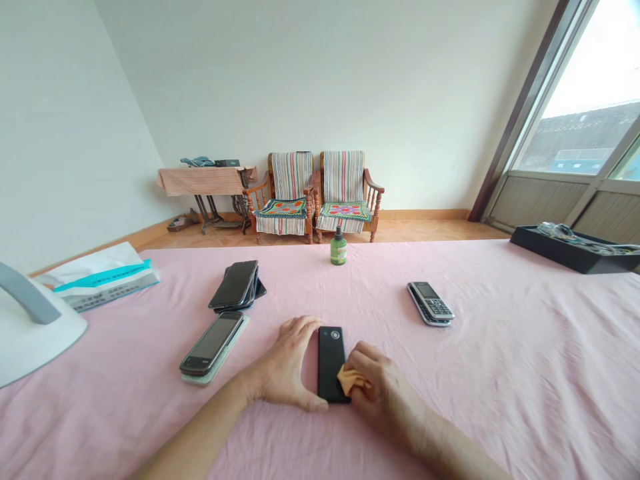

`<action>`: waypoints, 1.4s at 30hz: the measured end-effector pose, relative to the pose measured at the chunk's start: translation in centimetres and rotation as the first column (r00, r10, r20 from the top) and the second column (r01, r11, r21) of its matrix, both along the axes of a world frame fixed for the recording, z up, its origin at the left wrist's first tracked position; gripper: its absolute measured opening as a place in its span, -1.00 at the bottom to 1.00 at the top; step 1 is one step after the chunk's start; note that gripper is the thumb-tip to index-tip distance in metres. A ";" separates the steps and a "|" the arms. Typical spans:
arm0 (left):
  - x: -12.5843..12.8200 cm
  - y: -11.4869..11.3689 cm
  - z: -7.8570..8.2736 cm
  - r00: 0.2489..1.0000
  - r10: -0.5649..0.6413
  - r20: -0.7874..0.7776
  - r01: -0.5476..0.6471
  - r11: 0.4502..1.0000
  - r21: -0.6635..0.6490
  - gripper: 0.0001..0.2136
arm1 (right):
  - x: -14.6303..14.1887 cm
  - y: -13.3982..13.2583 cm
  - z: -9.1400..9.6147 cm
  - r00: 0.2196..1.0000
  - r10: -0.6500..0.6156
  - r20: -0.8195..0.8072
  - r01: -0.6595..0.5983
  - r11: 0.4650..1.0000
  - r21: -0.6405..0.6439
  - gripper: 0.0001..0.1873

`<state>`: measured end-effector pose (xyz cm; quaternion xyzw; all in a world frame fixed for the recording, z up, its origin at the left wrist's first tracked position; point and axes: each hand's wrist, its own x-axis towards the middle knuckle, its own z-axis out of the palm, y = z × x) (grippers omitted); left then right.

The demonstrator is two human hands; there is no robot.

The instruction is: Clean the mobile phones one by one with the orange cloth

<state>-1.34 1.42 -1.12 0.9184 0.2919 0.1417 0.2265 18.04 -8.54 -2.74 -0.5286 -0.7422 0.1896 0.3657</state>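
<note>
A black mobile phone (pixel 331 367) lies back up on the pink cloth, its round camera at the far end. My left hand (pixel 286 365) spans its left side, fingertips at the far corner and thumb at the near corner, steadying it between them. Bunched in the closed fingers of my right hand (pixel 383 387) is a small orange-yellow cloth (pixel 354 381), which touches the lower right part of the phone's back. My right fingers partly hide that cloth.
Phones lie stacked at the left (pixel 213 347), behind them (pixel 235 285), and at the right (pixel 431 303). A green pump bottle (pixel 339 249) stands at the far edge. A black tray (pixel 570 252) with cables sits far right; a tissue pack (pixel 107 280) and white appliance (pixel 35 333) are left.
</note>
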 end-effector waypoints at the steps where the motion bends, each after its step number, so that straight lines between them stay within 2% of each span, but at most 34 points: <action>1: 0.0 0.0 0.0 1.000 -0.001 -0.006 0.001 1.000 0.000 0.00 | 0.0 0.4 -0.2 0.999 -0.034 -0.002 0.034 0.999 0.003 -0.75; 5: 0.1 -0.3 0.1 1.000 -0.001 0.016 0.001 1.000 0.008 -0.03 | -0.4 0.7 -0.4 0.994 -0.111 0.000 0.111 0.993 0.033 -0.74; 9: 0.1 -0.4 0.0 0.998 -0.007 0.057 0.004 0.999 0.042 -0.07 | -1.5 -0.1 0.9 0.999 0.053 -0.004 -0.052 0.996 0.070 -0.73; 11: 0.1 -0.3 -0.1 0.997 -0.002 0.083 -0.003 0.999 0.053 -0.05 | -1.9 0.4 1.3 0.996 0.087 0.006 -0.087 0.992 0.087 -0.72; 17: -0.1 -0.3 -0.4 0.996 0.028 0.085 -0.027 0.999 -0.019 0.01 | -1.6 6.0 1.1 0.991 -0.102 0.082 0.090 0.987 0.135 -0.76; 20: -0.1 -0.3 -0.2 0.997 0.021 0.078 -0.019 0.999 -0.038 -0.02 | -0.7 7.0 0.7 0.983 -0.161 0.088 0.149 0.980 0.129 -0.77; 24: 0.0 -0.2 0.0 0.998 0.041 0.042 -0.039 0.998 -0.047 -0.02 | 0.0 4.6 0.3 0.985 -0.158 0.065 0.153 0.986 0.068 -0.78; 28: 0.2 -0.2 0.2 0.997 0.050 0.051 -0.047 0.998 -0.049 -0.05 | -0.4 1.0 0.5 0.999 -0.046 0.020 0.046 0.999 -0.020 -0.72; 31: 0.2 -0.3 0.3 0.997 0.058 0.058 -0.056 0.997 -0.045 -0.03 | -1.0 0.2 0.9 1.000 0.019 -0.014 -0.019 0.999 -0.049 -0.69; 33: 0.2 -0.4 0.1 0.996 0.066 0.060 -0.064 0.997 -0.040 0.01 | -0.9 1.1 1.1 0.999 -0.021 -0.038 0.019 0.998 -0.056 -0.73; 36: 0.0 -0.3 -0.3 0.996 0.069 0.048 -0.068 0.997 -0.032 0.06 | -0.2 3.9 0.9 0.972 -0.222 -0.074 0.220 0.975 -0.032 -0.81; 38: -0.1 -0.3 -0.5 0.998 0.066 0.025 -0.065 0.998 -0.027 0.09 | 0.4 5.7 0.4 0.947 -0.306 -0.099 0.306 0.952 -0.009 -0.82; 42: -0.2 -0.2 -0.7 0.998 0.061 -0.001 -0.061 0.998 -0.021 0.09 | 0.7 7.0 -0.6 0.942 -0.309 -0.134 0.306 0.951 -0.040 -0.85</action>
